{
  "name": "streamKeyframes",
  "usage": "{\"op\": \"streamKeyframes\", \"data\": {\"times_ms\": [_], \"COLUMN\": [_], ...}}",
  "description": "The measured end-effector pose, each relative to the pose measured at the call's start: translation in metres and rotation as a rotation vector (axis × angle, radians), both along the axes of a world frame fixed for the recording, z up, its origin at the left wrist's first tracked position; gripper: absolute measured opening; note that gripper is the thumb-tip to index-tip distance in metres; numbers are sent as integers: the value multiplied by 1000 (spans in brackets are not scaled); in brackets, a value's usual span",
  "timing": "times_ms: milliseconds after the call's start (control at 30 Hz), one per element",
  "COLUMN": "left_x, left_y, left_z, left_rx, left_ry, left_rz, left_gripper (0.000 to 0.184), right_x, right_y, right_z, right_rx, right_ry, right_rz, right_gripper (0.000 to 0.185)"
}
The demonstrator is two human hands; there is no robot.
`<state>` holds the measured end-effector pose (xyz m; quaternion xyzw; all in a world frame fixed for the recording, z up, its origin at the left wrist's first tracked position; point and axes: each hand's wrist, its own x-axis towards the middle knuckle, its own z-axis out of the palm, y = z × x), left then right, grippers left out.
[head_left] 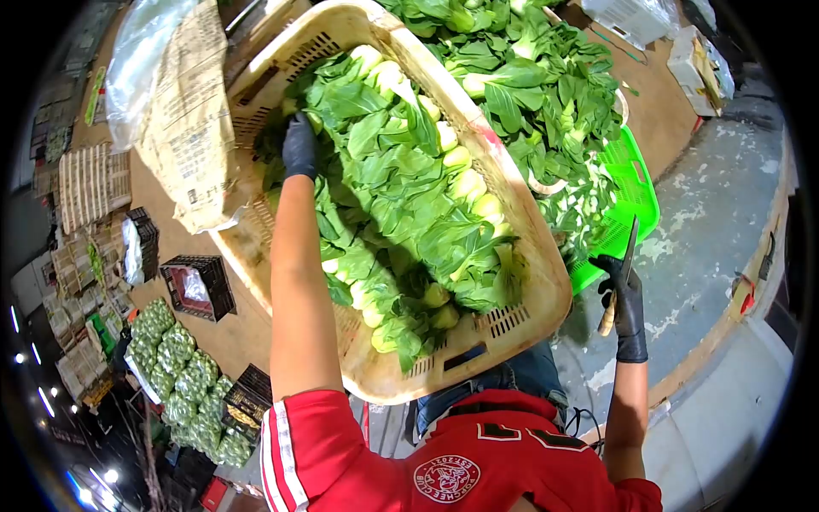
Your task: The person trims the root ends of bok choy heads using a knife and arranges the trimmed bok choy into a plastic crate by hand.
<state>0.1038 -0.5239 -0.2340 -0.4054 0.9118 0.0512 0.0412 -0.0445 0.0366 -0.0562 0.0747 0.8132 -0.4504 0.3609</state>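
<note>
A large, dirty cream plastic crate point(529, 230) holds rows of bok choy point(384, 162), their pale bulbs lined along the sides and leaves toward the middle. My left hand point(299, 147), in a black glove, reaches into the crate's far left part. Its fingers close around a bok choy point(291, 107) there, mostly hidden by glove and leaves. Low at the right, outside the crate, my right hand point(628, 303), also black-gloved, grips a knife point(631, 243). The blade points up and away from me, and a light handle end shows below the fingers.
Loose bok choy point(537, 77) is piled beyond the crate. A bright green basket point(636, 183) with trimmings stands at the right. Brown paper and plastic point(188, 111) hang over the crate's left rim. Black crates point(198, 288) and bagged green produce point(183, 375) sit at the left.
</note>
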Motion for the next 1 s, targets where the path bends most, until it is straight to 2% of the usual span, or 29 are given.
{"op": "streamKeyframes", "data": {"times_ms": [33,67,133,233,267,300,333,367,400,433,467,500,533,667,767,867,933,967,1000], "left_x": [-3,-4,15,47,57,60,64,65,56,51,45,40,28,-3,-26,-45,-56,-61,-62], "left_y": [3,4,-4,7,20,55,85,121,164,201,235,266,295,383,430,467,491,504,515], "left_z": [8,11,15,50,69,101,122,144,176,193,205,203,214,234,249,257,261,256,252], "left_rx": [35,402,255,102,142,331,499,666,844,923,921,846,822,911,829,890,853,932,920], "left_ry": [26,338,418,353,421,590,648,675,723,729,750,773,707,585,525,513,548,539,521], "left_rz": [-30,177,-53,-120,-206,-167,-127,-58,-15,-22,-77,-192,-229,-264,-440,-559,-687,-718,-756], "left_gripper": [34,32,36,41,47,54,61,64,67,68,68,69,69,68,59,61,63,65,66], "right_x": [6,11,14,20,23,27,37,45,43,45,43,42,38,33,28,27,26,27,23], "right_y": [7,15,31,36,25,10,2,-10,-39,-42,-56,-57,-55,-5,42,86,116,133,158], "right_z": [0,-1,-6,-12,-9,-6,-10,-12,17,11,35,46,62,83,86,91,80,68,31], "right_rx": [19,7,-1,-33,-40,-46,-209,-167,42,18,-55,-169,-46,-71,-80,-82,-62,-50,28], "right_ry": [-29,-25,-2,-36,-38,-40,60,88,160,549,677,763,769,882,936,958,942,930,1040], "right_rz": [-46,-65,0,58,114,170,239,286,510,751,819,773,886,815,744,657,571,528,482], "right_gripper": [37,36,36,27,23,19,15,15,17,18,15,15,16,16,15,15,18,19,21]}}
